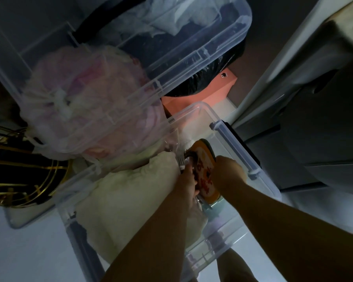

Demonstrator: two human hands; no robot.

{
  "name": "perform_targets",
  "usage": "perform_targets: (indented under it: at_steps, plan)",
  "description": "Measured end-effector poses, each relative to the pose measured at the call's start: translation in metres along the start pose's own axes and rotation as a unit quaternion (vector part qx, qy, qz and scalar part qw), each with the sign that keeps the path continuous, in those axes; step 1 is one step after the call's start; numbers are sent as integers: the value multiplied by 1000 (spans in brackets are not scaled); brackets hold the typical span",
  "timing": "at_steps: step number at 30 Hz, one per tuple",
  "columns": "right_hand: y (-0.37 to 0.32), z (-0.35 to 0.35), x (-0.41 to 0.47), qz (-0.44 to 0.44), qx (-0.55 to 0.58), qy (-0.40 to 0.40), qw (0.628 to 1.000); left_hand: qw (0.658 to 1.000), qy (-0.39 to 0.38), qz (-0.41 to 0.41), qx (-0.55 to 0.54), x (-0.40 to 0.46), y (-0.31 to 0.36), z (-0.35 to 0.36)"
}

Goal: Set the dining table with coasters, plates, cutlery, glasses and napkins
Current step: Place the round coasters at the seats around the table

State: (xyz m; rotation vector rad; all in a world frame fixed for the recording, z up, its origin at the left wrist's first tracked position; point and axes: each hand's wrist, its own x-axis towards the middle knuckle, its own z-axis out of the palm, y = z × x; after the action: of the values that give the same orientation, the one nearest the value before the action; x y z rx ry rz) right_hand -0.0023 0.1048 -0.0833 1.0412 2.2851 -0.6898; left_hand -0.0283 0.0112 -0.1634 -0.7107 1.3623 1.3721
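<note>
- Head view looks down into a clear plastic storage box (pixel 238 143) in the lower middle of the frame, both forearms reaching in
- Left hand (pixel 186 185) is closed around a bundle of metal cutlery, fork tines (pixel 181 159) poking out toward the upper left of its fist
- Right hand (pixel 227 173) curls over the right edge of an orange round coaster with red print (pixel 205 171); whether it truly pinches it cannot be told
- Coaster lies between the two hands, its long axis running from upper left to lower right, right hand nearer
- Cream cloth bundle (pixel 130 190) fills the box's left side, touching the left wrist
- Likely next: lifting the coaster up and out toward the lower frame, clear of the box wall
</note>
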Motion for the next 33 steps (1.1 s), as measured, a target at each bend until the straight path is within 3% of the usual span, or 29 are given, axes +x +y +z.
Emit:
perform_targets:
  at_steps: [6,12,14,17,21,26,29,33]
  plan:
    - [1,-8,-24,-63,-30,21,997,999,-20,-18,-39,-6,1,1]
    - [0,-42,-49,-133,9,33,991,991,-38,65,-106,-22,1,5]
    - [-1,-64,-59,-163,37,47,985,990,-34,58,-126,-35,8,7]
    - [3,-93,-72,-210,119,21,970,967,-154,79,-189,-51,20,9]
    - [16,-117,-73,-252,172,29,952,944,-136,112,-277,-77,12,10]
    - [31,-138,-72,-257,279,16,925,941,-46,223,-249,-112,17,2]
    - [38,-145,-78,-196,394,14,898,931,-11,296,-213,-137,23,5]
    - [46,-156,-98,-146,468,48,870,928,-48,354,-107,-166,30,5]
